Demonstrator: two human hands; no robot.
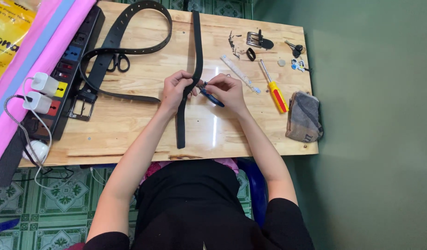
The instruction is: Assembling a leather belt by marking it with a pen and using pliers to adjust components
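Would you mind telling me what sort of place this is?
Probably a home workbench: a small wooden table on patterned floor tiles, with a power strip, belts and a screwdriver.

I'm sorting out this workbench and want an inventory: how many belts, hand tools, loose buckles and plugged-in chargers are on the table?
Black belts: 2, a strap held by the left hand, and a buckled belt
Hand tools: 4, scissors, screwdriver, ruler, blue-handled tool in the right hand
Loose buckles: 1
White chargers: 2
Total: 9
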